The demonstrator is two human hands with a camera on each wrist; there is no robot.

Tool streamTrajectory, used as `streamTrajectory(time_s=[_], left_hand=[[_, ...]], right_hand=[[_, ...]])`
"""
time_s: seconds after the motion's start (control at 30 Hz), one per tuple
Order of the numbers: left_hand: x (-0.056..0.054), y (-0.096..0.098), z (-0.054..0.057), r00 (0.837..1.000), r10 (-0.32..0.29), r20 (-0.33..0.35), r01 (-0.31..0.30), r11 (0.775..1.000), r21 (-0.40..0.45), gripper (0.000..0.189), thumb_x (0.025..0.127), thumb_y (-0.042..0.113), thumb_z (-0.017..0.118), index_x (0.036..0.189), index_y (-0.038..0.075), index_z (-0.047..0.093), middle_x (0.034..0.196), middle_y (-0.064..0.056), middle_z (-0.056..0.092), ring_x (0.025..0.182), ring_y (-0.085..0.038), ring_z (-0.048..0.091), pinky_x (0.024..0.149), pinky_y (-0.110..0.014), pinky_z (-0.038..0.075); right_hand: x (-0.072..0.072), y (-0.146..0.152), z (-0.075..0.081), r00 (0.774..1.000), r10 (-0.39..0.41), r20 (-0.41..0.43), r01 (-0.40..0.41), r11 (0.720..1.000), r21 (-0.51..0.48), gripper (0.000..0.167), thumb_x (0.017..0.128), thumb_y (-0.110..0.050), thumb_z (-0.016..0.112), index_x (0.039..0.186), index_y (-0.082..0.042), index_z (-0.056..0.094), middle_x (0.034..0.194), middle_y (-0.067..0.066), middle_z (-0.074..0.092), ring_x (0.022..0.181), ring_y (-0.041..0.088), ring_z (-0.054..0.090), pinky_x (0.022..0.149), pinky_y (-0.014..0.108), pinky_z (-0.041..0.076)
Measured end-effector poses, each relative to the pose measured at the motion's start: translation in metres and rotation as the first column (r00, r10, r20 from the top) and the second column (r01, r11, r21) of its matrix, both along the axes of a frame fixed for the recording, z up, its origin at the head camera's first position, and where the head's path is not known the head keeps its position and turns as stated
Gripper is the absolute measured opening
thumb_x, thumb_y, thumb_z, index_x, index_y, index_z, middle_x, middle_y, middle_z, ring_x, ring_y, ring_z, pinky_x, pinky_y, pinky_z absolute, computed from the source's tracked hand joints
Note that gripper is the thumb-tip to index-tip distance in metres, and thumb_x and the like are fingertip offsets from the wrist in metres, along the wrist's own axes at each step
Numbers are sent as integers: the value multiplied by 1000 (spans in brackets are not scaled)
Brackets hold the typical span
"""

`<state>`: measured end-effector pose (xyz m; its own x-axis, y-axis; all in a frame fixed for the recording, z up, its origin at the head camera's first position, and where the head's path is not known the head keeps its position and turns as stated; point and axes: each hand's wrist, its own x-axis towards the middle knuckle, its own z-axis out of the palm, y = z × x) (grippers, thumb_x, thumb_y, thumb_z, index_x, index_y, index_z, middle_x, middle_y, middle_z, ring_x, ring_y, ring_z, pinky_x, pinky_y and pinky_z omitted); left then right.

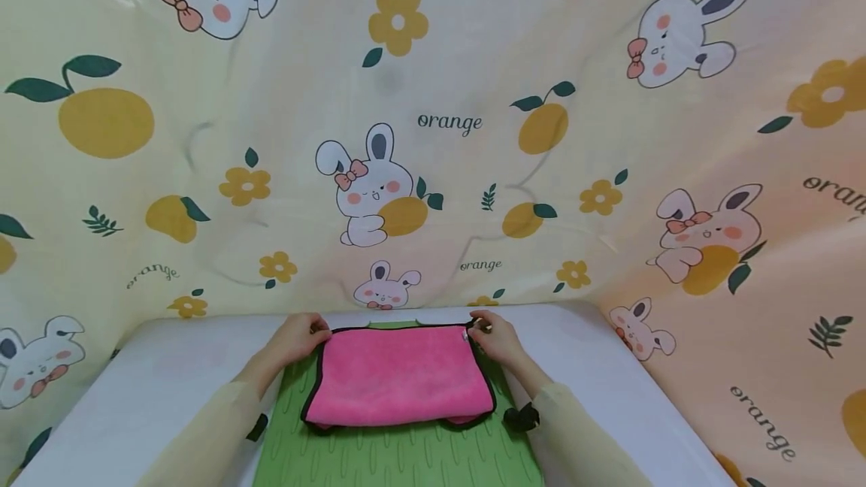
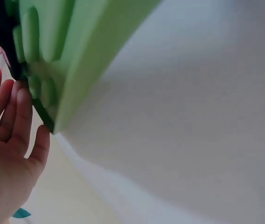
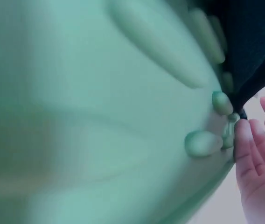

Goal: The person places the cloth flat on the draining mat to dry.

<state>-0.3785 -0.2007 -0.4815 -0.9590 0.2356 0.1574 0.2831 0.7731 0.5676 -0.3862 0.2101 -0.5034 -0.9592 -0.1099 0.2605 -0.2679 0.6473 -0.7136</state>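
Note:
A pink cloth (image 1: 399, 374) with black edging lies across the upper part of a green washboard (image 1: 406, 458), its lower edge folded over with black-trimmed corners showing beneath. My left hand (image 1: 298, 338) pinches the cloth's far left corner, and my right hand (image 1: 498, 338) pinches the far right one. From the left wrist, the left hand (image 2: 13, 140) shows at the board's corner, its fingertips at the dark edge of the cloth. In the right wrist view the right hand (image 3: 261, 172) is likewise at the cloth's dark corner, beside the board's raised ridges (image 3: 160, 51).
The washboard lies on a white tabletop (image 1: 609, 389). Behind and at the sides hangs a cream sheet (image 1: 460, 194) printed with rabbits and oranges, meeting the table's far edge. Black straps (image 1: 522, 418) show at both wrists.

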Motion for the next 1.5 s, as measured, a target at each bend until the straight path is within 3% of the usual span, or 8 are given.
streamTrajectory(time_s=[0.27,0.5,0.7,0.83,0.97,1.03,1.27,1.5], left_hand=[[30,2,6,999,-38,-23,40,997,67,23,99,10,68,116,-5,71,114,-19,70,109,-39,66,96,-56,53],[84,6,25,992,-54,-111,68,990,125,29,103,16,67,128,3,68,124,-13,68,116,-32,63,96,-54,52],[129,8,23,964,-96,-246,131,983,128,19,97,9,73,115,15,73,112,2,70,99,-16,62,82,-39,54],[149,10,17,912,-190,-364,219,975,41,21,92,8,79,109,18,73,103,13,66,91,-5,60,79,-32,57],[158,14,13,799,-329,-503,323,941,-101,28,82,5,87,100,21,72,97,16,64,86,-2,60,73,-28,56],[160,16,11,766,-384,-516,346,922,-172,29,80,7,89,97,23,72,97,18,64,86,-2,61,73,-28,55],[154,21,8,796,-470,-382,413,882,-227,18,87,14,85,97,24,75,98,21,66,90,-2,60,76,-29,55],[139,24,12,840,-461,-286,386,878,-281,18,88,14,84,99,27,77,102,20,68,98,-6,61,85,-37,54]], right_hand=[[32,7,7,1000,12,9,-11,991,-136,32,99,-7,68,130,0,67,117,13,71,108,33,68,91,44,56],[80,12,30,994,81,-69,-91,983,-162,24,101,-11,69,124,-5,71,120,10,72,111,26,68,93,37,56],[121,15,34,957,236,-167,-250,966,-71,17,100,-9,70,117,-6,73,110,8,72,99,13,68,81,30,57],[142,12,28,905,355,-233,-360,933,22,14,98,-7,72,112,-8,74,107,4,72,93,7,66,75,28,58],[155,7,24,853,455,-256,-448,890,91,14,98,-6,72,111,-11,73,106,-1,70,92,5,64,75,27,58],[158,5,23,832,501,-238,-487,865,120,16,99,-6,71,113,-12,72,109,-1,69,95,9,66,79,28,58],[158,-3,21,852,513,-107,-468,836,285,20,101,-15,70,120,-14,73,117,-9,67,110,12,65,96,36,55],[146,-11,27,876,481,2,-448,813,372,22,99,-18,72,121,-22,73,120,-13,65,115,8,61,101,35,52]])
